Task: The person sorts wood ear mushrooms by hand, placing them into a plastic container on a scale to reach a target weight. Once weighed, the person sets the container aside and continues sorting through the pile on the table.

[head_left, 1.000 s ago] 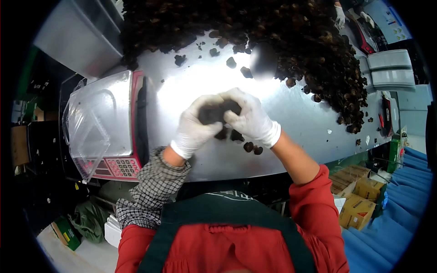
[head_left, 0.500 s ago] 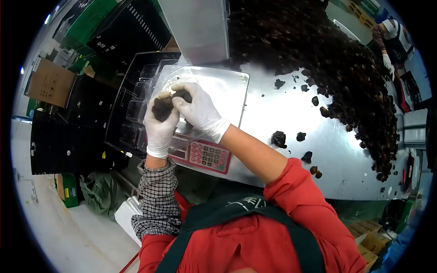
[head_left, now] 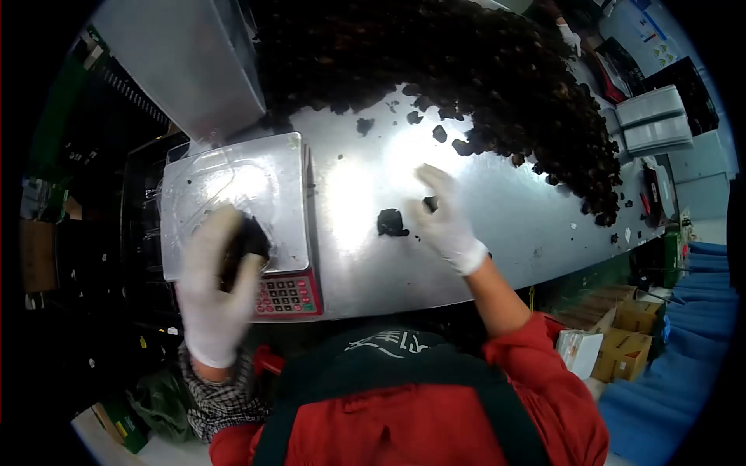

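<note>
My left hand (head_left: 214, 291), in a white glove and blurred, curls round a dark mushroom-like piece (head_left: 252, 237) above the scale's metal pan (head_left: 284, 175). A clear plastic container (head_left: 186, 182) sits on the pan, partly hidden by the hand. My right hand (head_left: 447, 225), also gloved and slightly blurred, is low over the steel table with its fingers apart. Between thumb and forefinger shows a small dark piece (head_left: 430, 203), which appears to lie on the table. To the left of this hand is a larger dark mushroom-like piece (head_left: 392, 223).
A large heap of dark pieces (head_left: 497, 85) covers the far side of the table. A translucent bin (head_left: 186, 70) stands behind the scale, whose keypad (head_left: 286, 295) faces me. Another person's gloved hand (head_left: 569, 37) is at the far right. Cardboard boxes (head_left: 625, 346) are at lower right.
The view has swung right. My hands, together over the scale before, are now apart: the right has moved over the table to the loose pieces, the left stays by the scale with a dark piece.
</note>
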